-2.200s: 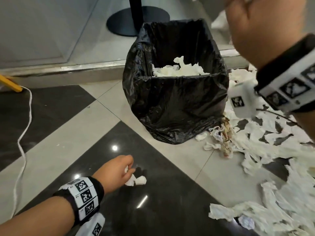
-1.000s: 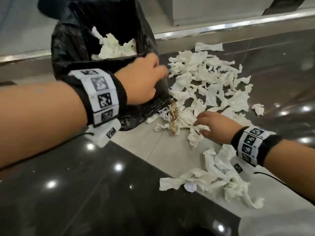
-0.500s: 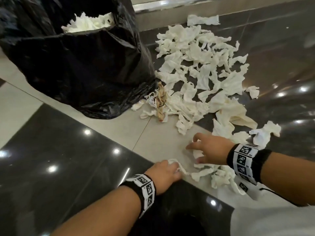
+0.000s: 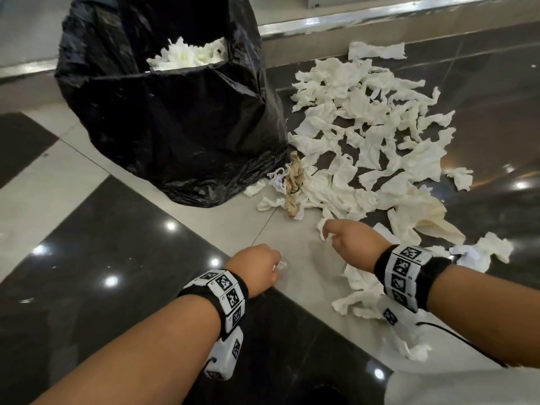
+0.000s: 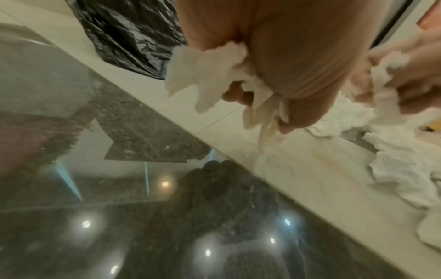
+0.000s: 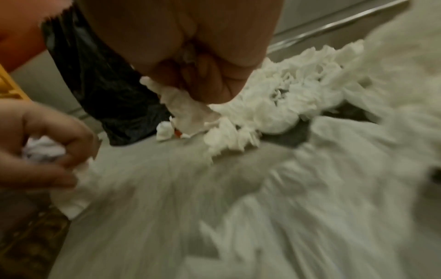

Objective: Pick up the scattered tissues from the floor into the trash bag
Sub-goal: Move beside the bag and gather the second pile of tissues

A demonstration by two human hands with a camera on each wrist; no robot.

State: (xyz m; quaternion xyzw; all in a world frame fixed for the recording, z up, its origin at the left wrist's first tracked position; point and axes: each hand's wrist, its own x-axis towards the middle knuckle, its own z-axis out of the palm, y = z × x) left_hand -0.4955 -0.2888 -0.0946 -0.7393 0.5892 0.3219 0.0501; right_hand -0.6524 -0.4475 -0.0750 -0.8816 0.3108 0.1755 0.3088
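Observation:
A black trash bag (image 4: 181, 124) stands open on the floor with white tissues (image 4: 190, 55) inside. Many crumpled white tissues (image 4: 368, 124) lie scattered to its right. My left hand (image 4: 257, 267) hovers low over the floor in front of the bag, fingers curled round a white tissue (image 5: 210, 62). My right hand (image 4: 350, 241) is just right of it, also gripping a tissue (image 6: 186, 111). More tissues (image 4: 365, 290) lie under my right wrist. In the right wrist view my left hand (image 6: 47, 139) shows its tissue at the left.
The floor is glossy dark and beige tile. A metal-edged step (image 4: 380, 19) runs behind the bag and the tissue pile. A brown crumpled paper (image 4: 295, 179) lies at the bag's foot. A black cable (image 4: 455, 337) trails from my right wrist.
Both hands have closed round tissues and lifted a little off the floor since half a second ago. A second ago my left hand was up at the bag's rim.

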